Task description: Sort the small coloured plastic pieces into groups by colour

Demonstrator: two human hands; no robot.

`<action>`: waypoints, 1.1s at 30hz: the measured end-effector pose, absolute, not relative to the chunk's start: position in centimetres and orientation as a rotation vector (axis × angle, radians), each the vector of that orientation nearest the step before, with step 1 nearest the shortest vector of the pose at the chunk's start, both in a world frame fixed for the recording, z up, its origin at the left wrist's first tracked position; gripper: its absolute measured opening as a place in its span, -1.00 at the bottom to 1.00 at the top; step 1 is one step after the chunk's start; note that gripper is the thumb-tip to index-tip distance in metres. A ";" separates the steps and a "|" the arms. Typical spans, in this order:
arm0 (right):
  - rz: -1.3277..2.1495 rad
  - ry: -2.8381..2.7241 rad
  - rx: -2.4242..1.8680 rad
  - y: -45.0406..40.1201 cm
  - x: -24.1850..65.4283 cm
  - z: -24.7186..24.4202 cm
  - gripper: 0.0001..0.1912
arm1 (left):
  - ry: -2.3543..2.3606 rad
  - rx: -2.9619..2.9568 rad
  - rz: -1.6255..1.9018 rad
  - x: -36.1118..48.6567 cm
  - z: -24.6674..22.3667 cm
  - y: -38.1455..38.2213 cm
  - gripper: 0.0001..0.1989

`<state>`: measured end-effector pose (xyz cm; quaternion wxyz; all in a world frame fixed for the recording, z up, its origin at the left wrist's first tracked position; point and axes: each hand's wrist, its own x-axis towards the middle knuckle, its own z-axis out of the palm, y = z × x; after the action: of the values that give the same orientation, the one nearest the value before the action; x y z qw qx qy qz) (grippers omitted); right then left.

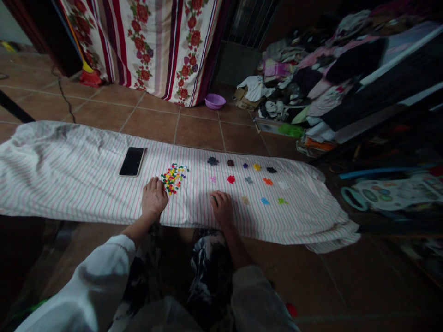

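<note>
My left hand (154,198) rests on the striped cloth (187,203), its fingers curled down against the left edge of a mixed heap of tiny colourful pieces (174,178). Whatever lies under those fingers is hidden. Over the cloth to the right, my right hand (222,208) is closed, with a small dark piece (215,198) at its fingertips. Sorted piles lie past it in rows, among them a red pile (230,179), a pink pile (213,179), a tan pile (245,200), a blue pile (265,201) and a dark grey pile (212,161).
A phone (132,162) lies on the cloth left of the heap. Beyond the cloth's far side, a purple basin (215,101) stands on the tiled floor by a flowered curtain (162,46). Heaped clothes (311,69) fill the right back.
</note>
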<state>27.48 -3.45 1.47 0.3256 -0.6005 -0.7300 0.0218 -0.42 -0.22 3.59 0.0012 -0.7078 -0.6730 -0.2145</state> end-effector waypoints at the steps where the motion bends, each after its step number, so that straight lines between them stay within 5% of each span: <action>1: 0.059 -1.908 -1.580 -3.4 27.5 1.4 -0.73 | -2.115 -2.225 -0.668 -0.4 3.6 -0.2 -0.70; 15: 0.114 -1.852 -1.558 -3.4 27.7 1.5 -0.69 | -2.122 -2.230 -0.694 -0.4 3.7 -0.2 -0.70; 23: 0.051 -1.791 -1.596 -4.4 29.4 0.5 -0.45 | -2.102 -2.225 -0.682 -0.4 3.8 -0.4 -0.71; 33: 0.387 -1.640 -1.643 -5.3 30.4 -0.2 -0.51 | -2.075 -2.221 -0.671 -0.5 3.7 -0.3 -0.72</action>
<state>30.41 -5.33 -0.23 0.3840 -0.6447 -0.6433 0.1517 -0.49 -0.30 3.67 0.0147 -0.7135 -0.6665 -0.2156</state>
